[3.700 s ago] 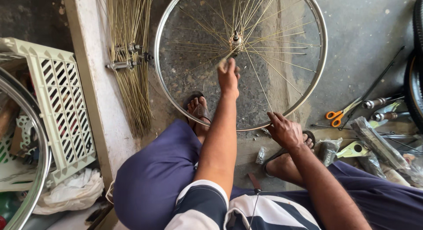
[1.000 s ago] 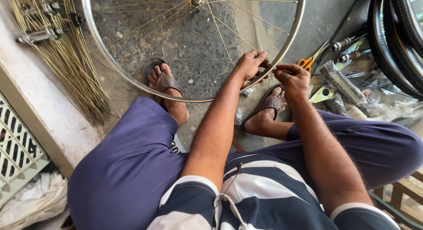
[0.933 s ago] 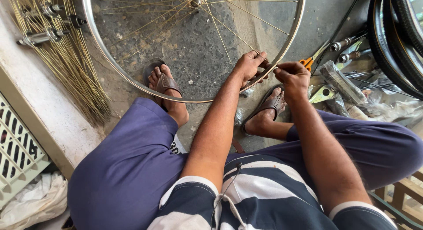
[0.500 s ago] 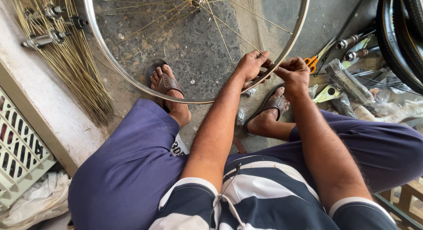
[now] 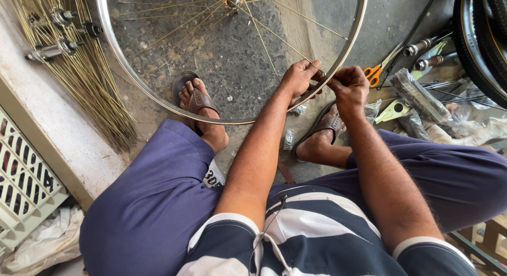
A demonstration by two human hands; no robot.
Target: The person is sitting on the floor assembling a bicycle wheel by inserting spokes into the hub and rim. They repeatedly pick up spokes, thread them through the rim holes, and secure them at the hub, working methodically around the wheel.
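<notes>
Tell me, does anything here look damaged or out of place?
Nothing looks damaged. Both hands, left hand and right hand, meet at the wheel rim; loose spokes lie bundled at the left.

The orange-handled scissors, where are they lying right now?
In the head view, the orange-handled scissors lie on the ground at upper right, just outside the wheel rim, slightly above and to the right of the right hand and beside the metal tubes.

The wheel rim [image 5: 158, 99] stands on the ground ahead, both hands at its lower right edge: left hand [image 5: 300, 78] just inside, right hand [image 5: 349, 86] outside. Loose spokes [image 5: 87, 80] lie far left (hubs [image 5: 55, 43] on top of them). Scissors [image 5: 376, 71] sit right of the rim, tyres [image 5: 483, 38] beyond.
</notes>
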